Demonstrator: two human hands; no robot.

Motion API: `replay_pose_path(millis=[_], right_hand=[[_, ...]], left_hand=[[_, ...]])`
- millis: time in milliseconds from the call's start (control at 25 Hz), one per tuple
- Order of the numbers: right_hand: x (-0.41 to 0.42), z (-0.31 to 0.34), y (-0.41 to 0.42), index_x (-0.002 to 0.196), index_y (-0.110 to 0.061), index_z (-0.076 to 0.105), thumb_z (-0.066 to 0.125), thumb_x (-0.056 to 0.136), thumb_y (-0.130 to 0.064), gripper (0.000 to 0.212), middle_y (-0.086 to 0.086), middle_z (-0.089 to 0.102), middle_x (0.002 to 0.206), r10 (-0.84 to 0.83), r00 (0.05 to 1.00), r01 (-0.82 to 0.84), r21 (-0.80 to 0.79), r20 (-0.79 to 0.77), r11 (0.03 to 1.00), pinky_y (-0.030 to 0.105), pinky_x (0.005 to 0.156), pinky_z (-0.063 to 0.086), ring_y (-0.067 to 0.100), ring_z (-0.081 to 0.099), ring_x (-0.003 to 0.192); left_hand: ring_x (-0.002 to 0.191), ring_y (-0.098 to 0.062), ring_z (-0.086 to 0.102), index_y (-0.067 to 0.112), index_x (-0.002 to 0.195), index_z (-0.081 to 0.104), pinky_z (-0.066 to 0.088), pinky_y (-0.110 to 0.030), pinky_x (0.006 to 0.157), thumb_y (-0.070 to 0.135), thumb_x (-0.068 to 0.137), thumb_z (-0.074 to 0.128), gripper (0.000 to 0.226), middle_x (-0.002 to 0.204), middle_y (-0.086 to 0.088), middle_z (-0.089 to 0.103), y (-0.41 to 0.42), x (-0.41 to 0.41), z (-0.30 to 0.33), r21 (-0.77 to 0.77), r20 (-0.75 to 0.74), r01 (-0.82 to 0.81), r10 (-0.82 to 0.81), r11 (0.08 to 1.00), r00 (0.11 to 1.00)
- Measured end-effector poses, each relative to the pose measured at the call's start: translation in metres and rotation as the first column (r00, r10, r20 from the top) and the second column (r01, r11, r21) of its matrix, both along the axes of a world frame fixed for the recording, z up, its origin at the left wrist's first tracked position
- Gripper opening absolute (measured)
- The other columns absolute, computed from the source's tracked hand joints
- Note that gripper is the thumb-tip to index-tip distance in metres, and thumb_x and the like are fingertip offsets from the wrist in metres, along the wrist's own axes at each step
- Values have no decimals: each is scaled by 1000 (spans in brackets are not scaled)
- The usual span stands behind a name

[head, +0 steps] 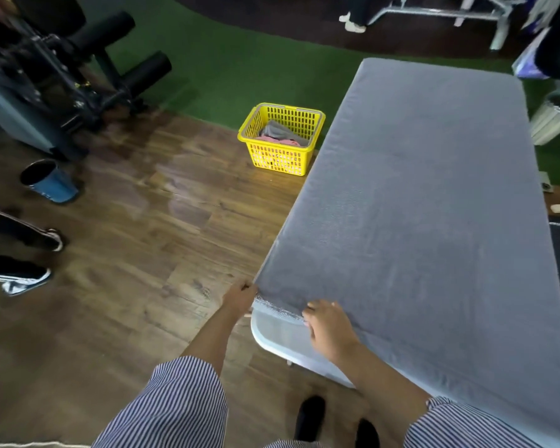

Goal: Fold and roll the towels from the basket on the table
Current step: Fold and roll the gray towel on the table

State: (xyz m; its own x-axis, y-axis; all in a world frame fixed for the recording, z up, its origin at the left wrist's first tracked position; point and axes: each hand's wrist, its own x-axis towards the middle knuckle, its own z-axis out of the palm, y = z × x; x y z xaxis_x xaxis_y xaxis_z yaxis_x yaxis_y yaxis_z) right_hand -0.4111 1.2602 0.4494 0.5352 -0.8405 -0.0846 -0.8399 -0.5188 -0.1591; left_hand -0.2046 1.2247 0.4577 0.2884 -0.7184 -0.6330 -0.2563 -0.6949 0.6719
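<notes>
A large grey towel (pixel 427 202) lies spread flat over almost the whole white table (pixel 272 337). My left hand (pixel 240 295) pinches the towel's near left corner at the table's edge. My right hand (pixel 328 328) grips the towel's near edge just to the right of that corner. A yellow plastic basket (pixel 282 156) stands on the floor beside the table's left side, holding grey and pink towels (pixel 280 135).
Black gym equipment (pixel 62 59) fills the far left. A blue bucket (pixel 50 182) stands on the wooden floor. Another person's shoes (pixel 26 257) are at the left edge. A white bin (pixel 553 118) sits beyond the table's right side.
</notes>
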Motion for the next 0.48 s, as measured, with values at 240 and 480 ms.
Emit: replay_pose_path(millis=[240, 480], right_hand=[[-1, -2, -1, 43, -23, 50, 85, 18, -24, 44, -10, 48, 50, -17, 1000, 18, 30, -4, 999, 18, 45, 40, 7, 54, 48], [-2, -5, 0, 44, -24, 47, 85, 25, -21, 42, -12, 46, 52, -13, 1000, 12, 45, 13, 999, 17, 49, 28, 5, 53, 50]], left_hand=[[63, -22, 49, 10, 71, 66, 39, -28, 62, 21, 71, 72, 12, 68, -9, 56, -17, 14, -3, 38, 97, -157, 153, 987, 983], [75, -21, 56, 7, 75, 73, 46, -28, 66, 19, 78, 75, 13, 76, -6, 64, -13, 22, -5, -50, 303, 117, -96, 992, 948]])
